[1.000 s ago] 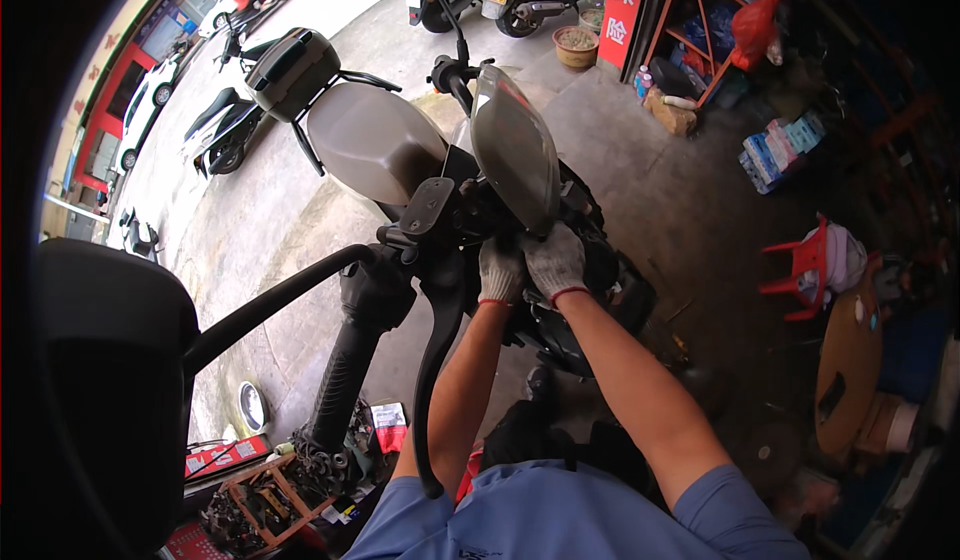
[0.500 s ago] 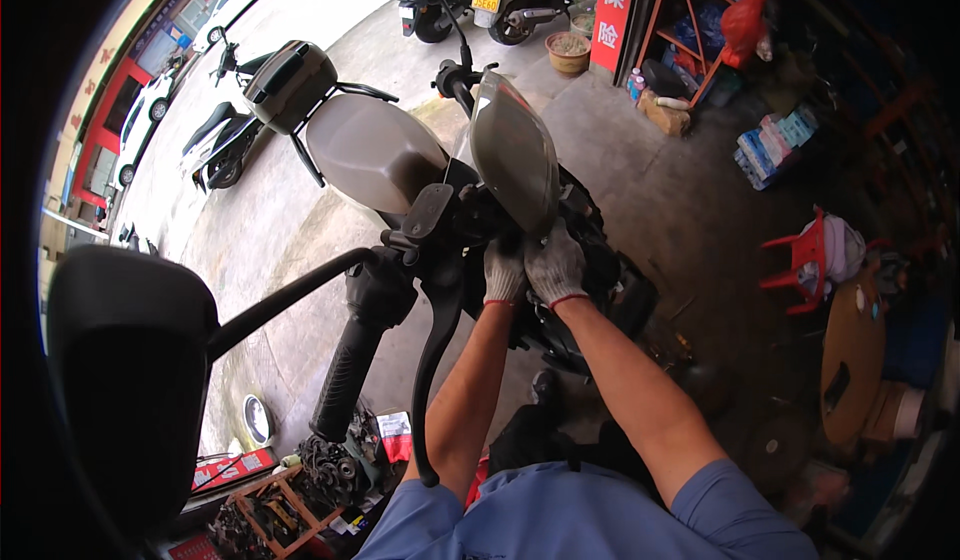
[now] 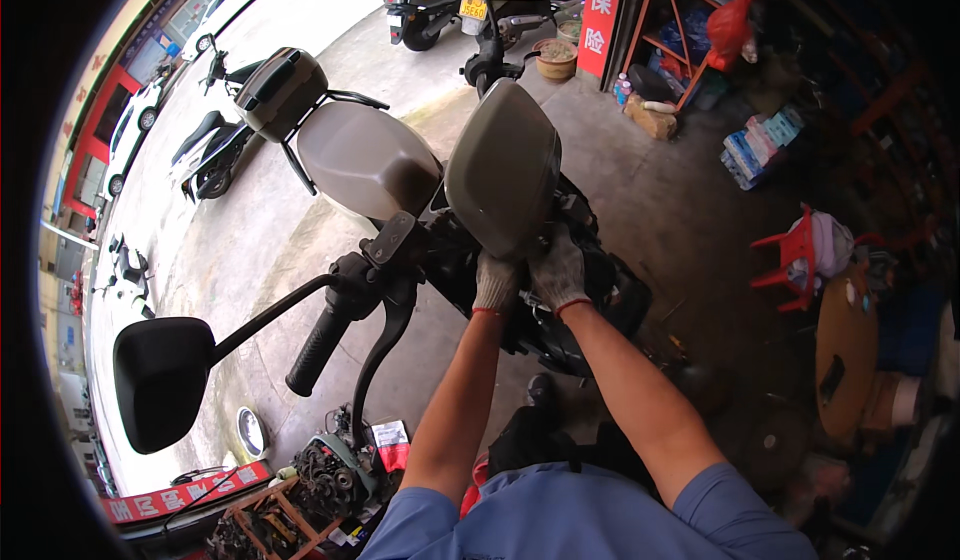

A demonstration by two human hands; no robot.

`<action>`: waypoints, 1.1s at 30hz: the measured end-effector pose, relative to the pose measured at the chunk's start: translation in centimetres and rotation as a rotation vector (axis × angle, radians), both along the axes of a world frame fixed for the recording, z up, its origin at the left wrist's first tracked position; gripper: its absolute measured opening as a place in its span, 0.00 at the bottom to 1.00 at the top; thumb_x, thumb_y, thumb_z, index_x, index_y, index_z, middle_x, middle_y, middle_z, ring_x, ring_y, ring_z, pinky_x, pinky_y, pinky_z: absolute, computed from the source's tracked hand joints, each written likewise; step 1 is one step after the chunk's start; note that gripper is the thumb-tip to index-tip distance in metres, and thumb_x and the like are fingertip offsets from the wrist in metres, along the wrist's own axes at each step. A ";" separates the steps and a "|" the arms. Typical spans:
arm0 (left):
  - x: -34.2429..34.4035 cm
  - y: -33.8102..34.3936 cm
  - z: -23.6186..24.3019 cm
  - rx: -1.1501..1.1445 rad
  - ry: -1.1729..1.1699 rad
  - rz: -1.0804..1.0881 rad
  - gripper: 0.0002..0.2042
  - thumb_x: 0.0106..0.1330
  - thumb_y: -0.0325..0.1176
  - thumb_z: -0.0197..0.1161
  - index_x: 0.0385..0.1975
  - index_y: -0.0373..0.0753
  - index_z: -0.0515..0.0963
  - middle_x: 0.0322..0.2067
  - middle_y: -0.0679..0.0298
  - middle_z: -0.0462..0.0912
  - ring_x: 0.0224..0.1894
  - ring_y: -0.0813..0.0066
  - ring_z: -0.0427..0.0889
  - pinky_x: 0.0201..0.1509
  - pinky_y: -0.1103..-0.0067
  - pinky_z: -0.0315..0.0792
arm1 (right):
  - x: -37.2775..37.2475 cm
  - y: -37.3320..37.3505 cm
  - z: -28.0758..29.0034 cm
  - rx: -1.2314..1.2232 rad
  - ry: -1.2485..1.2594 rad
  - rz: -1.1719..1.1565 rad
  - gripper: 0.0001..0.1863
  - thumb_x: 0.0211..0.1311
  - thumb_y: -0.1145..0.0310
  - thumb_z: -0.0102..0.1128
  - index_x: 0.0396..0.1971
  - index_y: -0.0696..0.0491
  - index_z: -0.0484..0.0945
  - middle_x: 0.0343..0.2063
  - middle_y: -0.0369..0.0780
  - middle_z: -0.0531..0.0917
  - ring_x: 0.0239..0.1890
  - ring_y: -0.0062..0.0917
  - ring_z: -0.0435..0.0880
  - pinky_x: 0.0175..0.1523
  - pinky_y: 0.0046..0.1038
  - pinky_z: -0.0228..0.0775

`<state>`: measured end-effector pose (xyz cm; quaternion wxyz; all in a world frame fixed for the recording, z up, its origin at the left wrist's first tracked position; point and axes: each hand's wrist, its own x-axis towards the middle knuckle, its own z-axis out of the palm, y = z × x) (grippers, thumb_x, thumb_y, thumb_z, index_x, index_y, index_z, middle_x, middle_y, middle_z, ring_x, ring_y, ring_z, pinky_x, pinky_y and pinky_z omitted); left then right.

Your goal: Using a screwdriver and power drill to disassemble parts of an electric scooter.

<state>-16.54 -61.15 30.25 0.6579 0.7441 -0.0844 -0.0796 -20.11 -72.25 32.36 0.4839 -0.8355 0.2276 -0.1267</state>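
In front of me stands a motor scooter with its handlebar toward me. Both my hands wear pale knitted gloves with red cuffs. My left hand (image 3: 497, 282) reaches in under the lower edge of a smooth grey-brown front panel (image 3: 503, 172); its fingers are hidden there. Close beside it, my right hand (image 3: 558, 275) is against the dark front parts (image 3: 605, 280) below the panel, fingertips also out of sight. What either hand grips, if anything, cannot be seen. Left of my hands are a black handlebar grip (image 3: 318, 353), a brake lever (image 3: 380, 360) and a mirror (image 3: 163, 383).
Behind the handlebar are the scooter's seat (image 3: 368, 160) and top box (image 3: 283, 93). A crate of metal parts (image 3: 275, 520) sits at the lower left. To the right stand a red plastic chair (image 3: 787, 260) and a round table (image 3: 845, 360). Other scooters (image 3: 420, 8) are parked farther off.
The handlebar has turned: its near mirror and grip have swung away from me, and the front panel shows more of its broad face. Both hands stay at the panel's lower edge.
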 end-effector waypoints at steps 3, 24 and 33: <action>-1.5 0.6 1.2 -0.166 0.210 0.066 0.19 0.63 0.34 0.63 0.51 0.30 0.76 0.47 0.55 0.82 0.48 0.72 0.80 0.52 0.77 0.72 | -0.1 -0.4 0.5 -0.016 0.058 0.028 0.18 0.61 0.59 0.54 0.46 0.54 0.73 0.36 0.55 0.83 0.44 0.53 0.81 0.50 0.47 0.72; -7.2 4.9 0.8 -0.453 0.369 0.010 0.20 0.69 0.38 0.57 0.54 0.30 0.72 0.43 0.57 0.82 0.44 0.74 0.81 0.47 0.78 0.74 | -15.3 -9.4 -0.8 0.998 0.141 0.016 0.12 0.63 0.66 0.54 0.45 0.50 0.79 0.35 0.30 0.81 0.35 0.16 0.78 0.38 0.21 0.72; -23.8 13.9 -7.3 -0.067 0.823 0.005 0.25 0.69 0.42 0.58 0.60 0.33 0.68 0.49 0.55 0.81 0.49 0.65 0.82 0.51 0.72 0.76 | -29.8 -2.9 -11.4 1.531 0.514 -0.039 0.06 0.67 0.65 0.52 0.35 0.47 0.78 0.26 0.33 0.80 0.20 0.18 0.75 0.25 0.22 0.69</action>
